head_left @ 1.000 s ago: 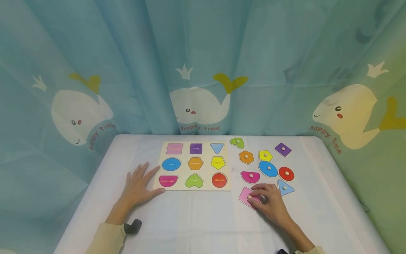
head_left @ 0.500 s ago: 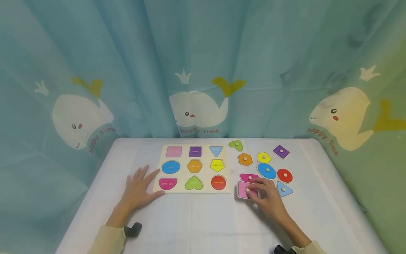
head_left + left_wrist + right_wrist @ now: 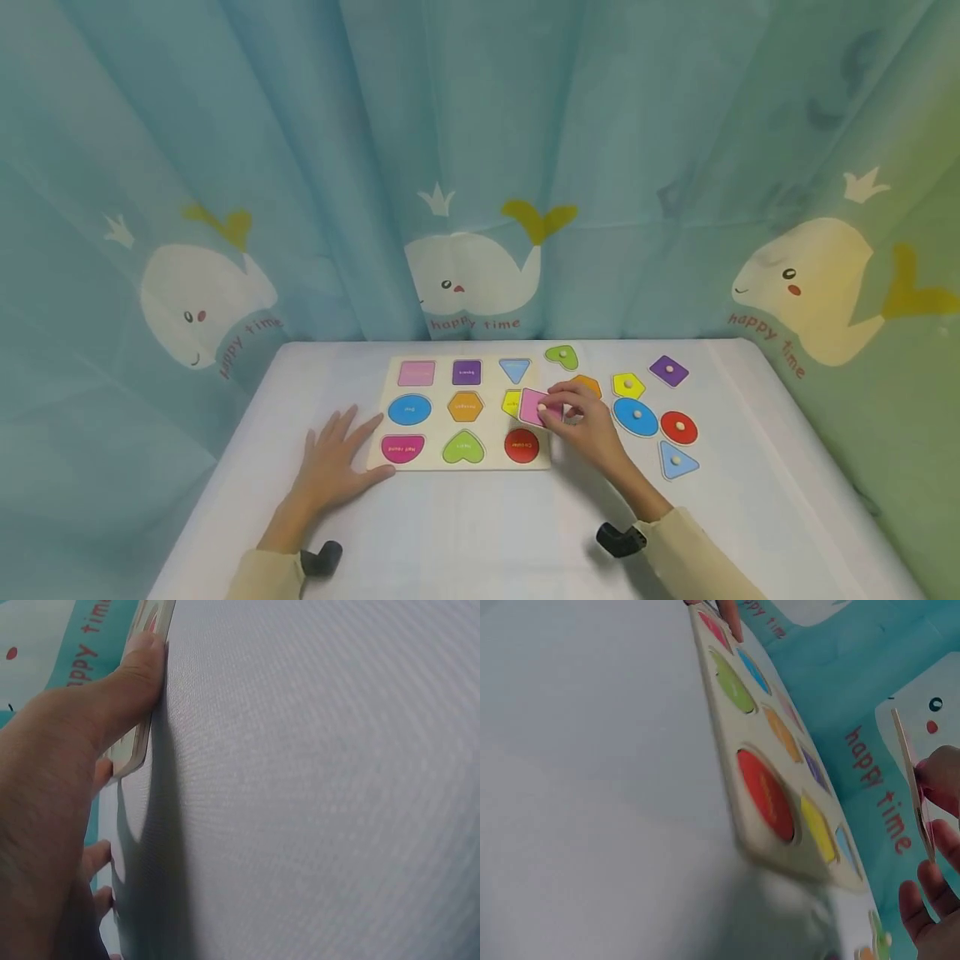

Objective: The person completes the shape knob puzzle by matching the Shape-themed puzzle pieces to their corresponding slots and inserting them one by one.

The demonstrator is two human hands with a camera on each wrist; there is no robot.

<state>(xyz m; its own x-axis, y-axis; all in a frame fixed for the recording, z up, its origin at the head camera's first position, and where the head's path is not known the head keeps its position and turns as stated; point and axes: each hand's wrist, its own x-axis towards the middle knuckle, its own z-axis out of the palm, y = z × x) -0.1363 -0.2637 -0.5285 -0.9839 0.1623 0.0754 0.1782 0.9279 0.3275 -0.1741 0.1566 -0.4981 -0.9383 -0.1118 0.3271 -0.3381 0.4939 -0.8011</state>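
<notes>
My right hand [image 3: 592, 429] pinches the wooden knob of a pink rectangle puzzle piece [image 3: 530, 407], held raised over the right edge of a shape puzzle board [image 3: 438, 427]. The piece covers part of the board's yellow pentagon space. In the right wrist view the same pink piece [image 3: 908, 761] appears edge-on, well apart from the board. My left hand [image 3: 330, 462] lies with fingers spread at the board's left side, and its thumb [image 3: 135, 671] touches the board's edge in the left wrist view.
Right of the board lie loose knobbed pieces: a green heart [image 3: 555, 353], yellow pentagon [image 3: 622, 382], purple square [image 3: 663, 367], blue oval [image 3: 626, 409], red circle [image 3: 671, 427] and blue triangle [image 3: 675, 470]. My right hand partly covers an orange hexagon [image 3: 588, 382]. A curtain [image 3: 637, 283] hangs behind the table.
My right hand has lifted the pink rectangle piece off the table and carried it leftward and away from me, over the board. The left hand stays at the board's side.
</notes>
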